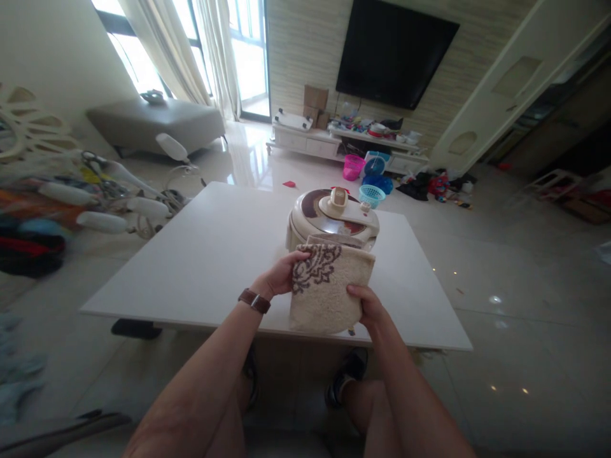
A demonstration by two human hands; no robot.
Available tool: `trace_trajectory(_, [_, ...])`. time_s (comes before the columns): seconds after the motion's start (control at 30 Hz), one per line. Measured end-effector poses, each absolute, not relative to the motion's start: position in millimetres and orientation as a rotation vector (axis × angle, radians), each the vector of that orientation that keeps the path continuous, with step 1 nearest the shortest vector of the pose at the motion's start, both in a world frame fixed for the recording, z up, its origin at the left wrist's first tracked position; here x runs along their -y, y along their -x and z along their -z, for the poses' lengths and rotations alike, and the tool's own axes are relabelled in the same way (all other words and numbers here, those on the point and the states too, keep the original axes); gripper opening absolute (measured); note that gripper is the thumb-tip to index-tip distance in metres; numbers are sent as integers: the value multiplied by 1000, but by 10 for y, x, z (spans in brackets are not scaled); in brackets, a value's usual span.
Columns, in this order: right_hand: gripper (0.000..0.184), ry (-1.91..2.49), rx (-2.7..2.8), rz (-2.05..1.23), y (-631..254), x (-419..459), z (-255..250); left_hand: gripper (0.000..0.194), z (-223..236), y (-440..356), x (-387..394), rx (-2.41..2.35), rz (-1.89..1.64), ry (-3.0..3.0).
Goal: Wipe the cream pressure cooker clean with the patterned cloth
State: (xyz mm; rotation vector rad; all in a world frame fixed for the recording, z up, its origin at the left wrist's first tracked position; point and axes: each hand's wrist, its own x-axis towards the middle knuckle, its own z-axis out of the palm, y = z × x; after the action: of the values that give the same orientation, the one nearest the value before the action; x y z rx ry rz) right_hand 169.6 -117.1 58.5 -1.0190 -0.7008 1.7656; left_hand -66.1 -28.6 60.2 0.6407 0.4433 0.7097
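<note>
A folded beige towel [329, 286] with a brown ornamental pattern is held upright over the front part of the white table [210, 254]. My left hand [281, 275] grips its upper left edge, thumb over the pattern; a brown watch sits on that wrist. My right hand [366, 304] grips the towel's lower right side. Just behind the towel stands a cream and brown pressure cooker [334, 219] with its lid on, its front partly hidden by the towel.
A drying rack [114, 191] with clothes stands to the left. Beyond the table are coloured plastic baskets [371, 194], a low TV cabinet [310, 140], a wall TV [396, 51] and a grey bench [157, 124]. My knees and shoes show below the table's edge.
</note>
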Motion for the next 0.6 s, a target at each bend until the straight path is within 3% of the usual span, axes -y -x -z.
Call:
trace_trajectory(0.1, [45,1023,636,-1494,-1884,1186,-808,38,-636,727,267,-371,-595,-712])
trace_trajectory(0.2, [49,1070,608,-1000,-2092,1150,-1126,51,-643,820,244,-305,-559,-797])
trace_trajectory(0.37, [57,1289,829,-149,-2233,892,-1511,50,-579,905,192,-314,-620,-822])
trace_trajectory(0.47, [46,1578,1077,6,-2160,593,-1575,49,-569,915,154,-319,-699,-782])
trace_trajectory(0.6, [44,1866,1532,-78,-1941,144,-1575,44,-596,933,123,-341,-846,-715])
